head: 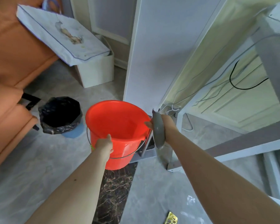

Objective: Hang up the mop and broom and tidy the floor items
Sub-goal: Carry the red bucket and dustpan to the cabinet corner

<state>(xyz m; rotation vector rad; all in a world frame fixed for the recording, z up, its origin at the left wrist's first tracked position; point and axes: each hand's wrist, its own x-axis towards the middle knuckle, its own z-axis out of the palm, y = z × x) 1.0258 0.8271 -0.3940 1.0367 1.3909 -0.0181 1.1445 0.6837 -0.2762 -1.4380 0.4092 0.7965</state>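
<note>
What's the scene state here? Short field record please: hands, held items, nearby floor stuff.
left hand: gripping the near rim of the red bucket
right hand: holding a grey curved object, identity unclear, at the bucket's right rim
bucket handle: metal, hanging down
bucket contents: none visible
left of bucket: blue bin with black liner
behind bin: white box
floor: grey tile

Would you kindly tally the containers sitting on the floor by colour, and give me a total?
Red: 1, the bucket
Blue: 1, the bin lined with a black bag
White: 1, the box under the white cushion
Total: 3
</note>
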